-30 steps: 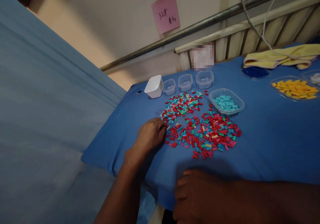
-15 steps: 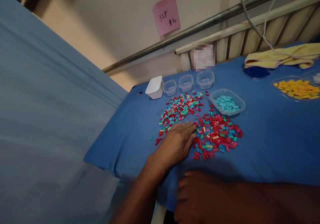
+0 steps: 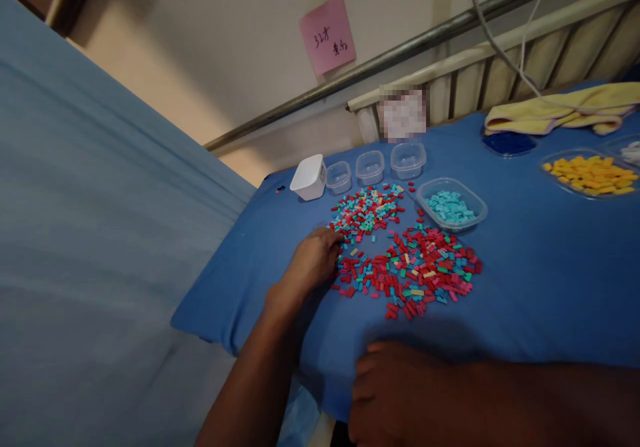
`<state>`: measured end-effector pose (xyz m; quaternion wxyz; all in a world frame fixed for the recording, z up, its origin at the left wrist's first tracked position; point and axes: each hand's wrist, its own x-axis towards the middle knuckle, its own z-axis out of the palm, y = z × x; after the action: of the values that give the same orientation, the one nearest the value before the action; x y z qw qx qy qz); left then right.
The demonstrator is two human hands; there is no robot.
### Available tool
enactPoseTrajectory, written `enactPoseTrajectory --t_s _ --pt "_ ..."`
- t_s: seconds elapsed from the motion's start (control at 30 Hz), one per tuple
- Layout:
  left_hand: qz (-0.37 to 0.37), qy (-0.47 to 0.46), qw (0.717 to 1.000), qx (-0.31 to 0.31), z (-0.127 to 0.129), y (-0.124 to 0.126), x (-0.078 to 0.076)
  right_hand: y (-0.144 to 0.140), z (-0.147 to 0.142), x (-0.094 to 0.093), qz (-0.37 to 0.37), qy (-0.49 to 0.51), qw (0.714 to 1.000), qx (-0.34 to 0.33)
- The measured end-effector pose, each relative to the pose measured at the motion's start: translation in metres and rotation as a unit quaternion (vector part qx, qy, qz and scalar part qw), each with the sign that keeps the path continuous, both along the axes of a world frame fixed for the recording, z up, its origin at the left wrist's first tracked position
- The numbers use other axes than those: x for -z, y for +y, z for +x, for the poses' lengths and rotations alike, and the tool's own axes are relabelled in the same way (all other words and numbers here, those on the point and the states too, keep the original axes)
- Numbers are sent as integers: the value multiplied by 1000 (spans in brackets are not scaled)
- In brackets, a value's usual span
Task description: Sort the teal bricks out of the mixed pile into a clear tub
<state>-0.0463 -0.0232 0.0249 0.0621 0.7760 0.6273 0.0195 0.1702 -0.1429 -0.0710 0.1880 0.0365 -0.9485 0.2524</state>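
- The left hand [image 3: 313, 260] rests on the blue cloth [image 3: 540, 280] at the 9 o'clock edge of the pile of small bricks [image 3: 400, 254]. Its fingers are curled in close together and touch the bricks there. I cannot tell if they pinch one.
- A white tub [image 3: 308, 176] sits at 12 o'clock from that hand, near the far edge of the cloth.
- Just past it, at its 3 o'clock side, three small clear tubs [image 3: 371, 166] stand in a row. I cannot tell what is in them.
- A pink note [image 3: 327, 34] is stuck on the wall, at 12 o'clock from the tubs.
- The pile of small bricks lies in the middle of the cloth. Most are red, with some light blue, green and yellow ones mixed in.
- The right hand [image 3: 395, 390] lies at 6 o'clock from the pile, at the near edge of the cloth, well apart from the bricks. Its fingers look loosely bent and close together, and it holds nothing that I can see.
- A clear box of light blue bricks [image 3: 453, 204] sits at 1 o'clock from the pile, just beside it.
- A clear tray of yellow bricks [image 3: 590, 175] is far out at 3 o'clock.
- A yellow towel [image 3: 560, 115] lies behind the tray, at its 12 o'clock.
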Motion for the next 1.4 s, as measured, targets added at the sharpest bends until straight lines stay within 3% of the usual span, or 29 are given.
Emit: enactPoseTrajectory --t_s 0.17,0.5,0.63,0.8,1.1,1.4 --pt "-40 10 999 6 -2 9 -5 2 3 -2 -3 13 1000 -9" --pt "-70 -145 986 -36 -19 6 -14 1 4 -6 -6 -13 1000 -8" --pt "-55 -102 993 6 -9 6 -19 2 5 -10 -7 -15 1000 -2" --pt "-67 -2 994 86 6 13 -26 0 5 -3 -14 -1 1000 -2" --pt "-119 64 990 44 14 12 -39 1 3 -6 0 -18 1000 -10" --pt "-99 51 990 90 9 15 -31 1 5 -13 4 -37 999 -2"
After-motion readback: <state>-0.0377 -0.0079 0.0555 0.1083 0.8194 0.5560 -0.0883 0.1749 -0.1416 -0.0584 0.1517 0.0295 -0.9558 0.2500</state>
